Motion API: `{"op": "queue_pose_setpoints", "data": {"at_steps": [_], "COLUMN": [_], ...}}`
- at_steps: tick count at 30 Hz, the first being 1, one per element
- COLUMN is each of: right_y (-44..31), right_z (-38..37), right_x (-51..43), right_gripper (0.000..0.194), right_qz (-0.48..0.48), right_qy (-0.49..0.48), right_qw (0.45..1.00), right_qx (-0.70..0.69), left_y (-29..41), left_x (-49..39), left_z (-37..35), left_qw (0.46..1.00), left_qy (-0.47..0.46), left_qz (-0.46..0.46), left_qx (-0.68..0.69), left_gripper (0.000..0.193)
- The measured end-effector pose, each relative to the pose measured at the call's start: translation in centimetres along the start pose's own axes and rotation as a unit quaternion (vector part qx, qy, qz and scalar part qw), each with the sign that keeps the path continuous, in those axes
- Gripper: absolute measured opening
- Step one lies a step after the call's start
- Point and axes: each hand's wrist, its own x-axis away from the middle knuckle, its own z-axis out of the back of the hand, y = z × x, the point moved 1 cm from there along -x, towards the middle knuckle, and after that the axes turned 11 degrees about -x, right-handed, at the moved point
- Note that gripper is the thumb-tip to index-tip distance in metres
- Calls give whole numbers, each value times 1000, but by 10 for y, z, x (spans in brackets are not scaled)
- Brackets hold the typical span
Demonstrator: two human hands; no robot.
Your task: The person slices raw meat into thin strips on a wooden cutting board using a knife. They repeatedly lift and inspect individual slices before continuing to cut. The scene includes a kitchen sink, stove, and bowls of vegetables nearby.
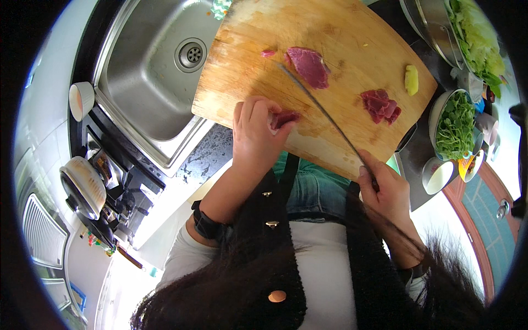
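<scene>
On the wooden cutting board (247, 78), my left hand (256, 128) grips a small piece of raw red meat (285, 119) near the front edge. My right hand (383, 181) is closed around the handle of a kitchen knife (319, 106). Its blade is seen nearly edge-on and slants across the board, its tip toward the far left. Beyond the blade lies a larger chunk of raw meat (308, 67), with a small scrap of meat (268, 53) to its left. Several meat slices (380, 106) are heaped at the right, near a peeled yellow piece (411, 80), possibly ginger.
A steel sink (136, 78) adjoins the board's left side, with a white cup (81, 101) on its rim. A lidded pot (84, 185) stands on the stove at left. At right are a bowl of green leaves (456, 126), a basin of lettuce (474, 41) and a white bowl (438, 176).
</scene>
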Motion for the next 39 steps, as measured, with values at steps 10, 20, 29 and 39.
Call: {"op": "queue_pose_setpoints", "data": {"at_steps": [10,20,29,39], "right_y": [15,18,16,18], "right_z": [3,-1,4,1], "right_x": [5,12,20,25], "right_gripper": [25,19,27,19], "right_qz": [-69,-17,-49,22], "right_qy": [45,66,27,57], "right_qw": [991,988,986,987], "right_qx": [-101,-137,-155,-152], "left_y": [17,45,55,58], "left_x": [-10,-1,17,22], "left_z": [75,131,146,148], "left_qw": [933,886,877,857], "left_qy": [200,317,347,363], "left_qz": [-96,-190,-245,-245], "left_qx": [283,280,225,273], "left_gripper": [43,45,43,40]}}
